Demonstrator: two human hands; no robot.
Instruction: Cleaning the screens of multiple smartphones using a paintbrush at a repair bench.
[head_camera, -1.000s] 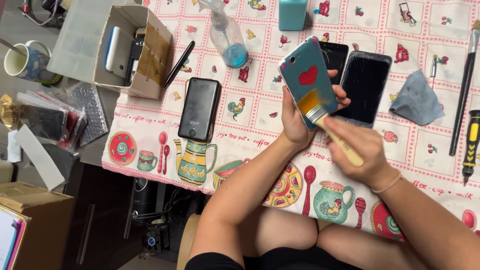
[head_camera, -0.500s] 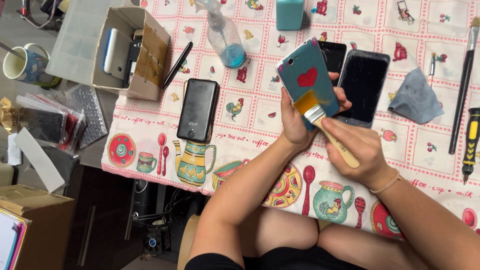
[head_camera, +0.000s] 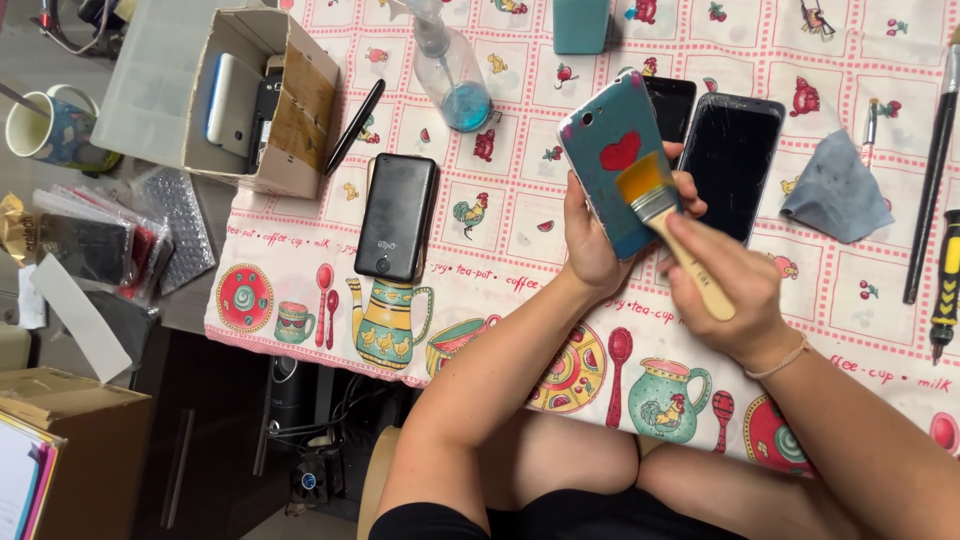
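With our left hand (head_camera: 590, 235) closed round the teal, red-hearted phone case (head_camera: 620, 175) above the patterned tablecloth (head_camera: 520, 240), our right hand (head_camera: 720, 290) grips the wooden, yellow-bristled brush (head_camera: 665, 215) mid-sweep across it; steady, light strokes seem needed next.

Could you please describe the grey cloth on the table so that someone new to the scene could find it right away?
Start from the patterned tablecloth and go to its right part, past the right hand holding the brush. Beside the dark phone lying face up, a small crumpled grey cloth rests flat. It is the only soft, folded item there; its neighbours are hard phones and long thin tools.
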